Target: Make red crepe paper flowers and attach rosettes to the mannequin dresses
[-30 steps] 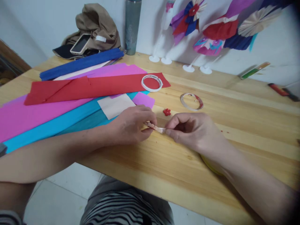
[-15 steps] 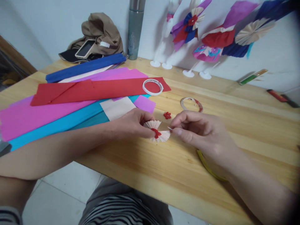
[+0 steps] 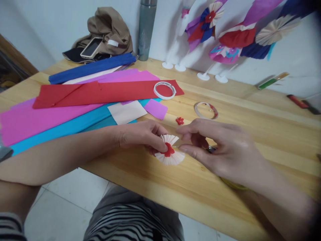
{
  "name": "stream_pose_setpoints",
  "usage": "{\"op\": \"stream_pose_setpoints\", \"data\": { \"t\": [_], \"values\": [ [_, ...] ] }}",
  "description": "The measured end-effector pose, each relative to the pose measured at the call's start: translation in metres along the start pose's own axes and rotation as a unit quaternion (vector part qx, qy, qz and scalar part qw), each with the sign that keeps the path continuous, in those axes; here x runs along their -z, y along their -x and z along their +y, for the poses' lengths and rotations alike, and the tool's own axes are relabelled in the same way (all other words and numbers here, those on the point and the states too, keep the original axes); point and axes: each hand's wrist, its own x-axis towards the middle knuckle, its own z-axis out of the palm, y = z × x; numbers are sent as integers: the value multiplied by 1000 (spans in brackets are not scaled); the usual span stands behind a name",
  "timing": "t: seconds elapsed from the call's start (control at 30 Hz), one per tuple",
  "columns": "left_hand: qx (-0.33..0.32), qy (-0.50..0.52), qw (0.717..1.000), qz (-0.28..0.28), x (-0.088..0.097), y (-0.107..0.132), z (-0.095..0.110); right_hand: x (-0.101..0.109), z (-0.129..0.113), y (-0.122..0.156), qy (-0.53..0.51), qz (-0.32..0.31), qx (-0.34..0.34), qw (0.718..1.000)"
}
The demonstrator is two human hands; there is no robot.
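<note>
The fingers of the left hand (image 3: 142,134) are closed in a firm pinch on a cream pleated fan (image 3: 170,159), which we place just below the centre of the frame. Thumb lies against its red flower-shaped centre (image 3: 170,151); pleats spread above and below, with a gap open on the right side. Opposite, we record the right hand (image 3: 223,144) with fingers curled and the tips of thumb and forefinger slightly parted, near that gap. A thin pale sliver shows at the thumb tip; we cannot tell whether it is gripped. Under the right wrist we note a yellow object (image 3: 234,184), mostly hidden. Above the hands, mid-frame, a small red flower (image 3: 180,121) lies on the wooden table (image 3: 140,177). One tape roll (image 3: 155,90) rests on red paper (image 3: 107,92); a second tape roll (image 3: 196,110) lies to its right on bare wood. Left of centre we log a cream square (image 3: 127,112) and a purple square (image 3: 156,109) side by side over turquoise paper (image 3: 65,134). Upper left: a blue roll (image 3: 92,68) and a phone (image 3: 91,48). Upper right: colourful paper ornaments (image 3: 237,36) along the wall.
</note>
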Motion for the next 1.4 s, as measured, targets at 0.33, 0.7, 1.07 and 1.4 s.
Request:
{"op": "stream_pose_setpoints", "data": {
  "t": [0.33,0.7,1.07,1.4],
  "values": [
    [9,-25,1000,11,-4,2,3,-2,-2,3,170,12,144,975],
    [-2,-7,1000,6,-1,0,-2,3,-4,1,93,-39,101,990],
    [21,-34,999,11,-7,4,8,-4,1,3,102,-36,101,989],
    [19,-50,998,11,-7,4,7,-5,-1,0,73,-37,93,992]
  ]
}}
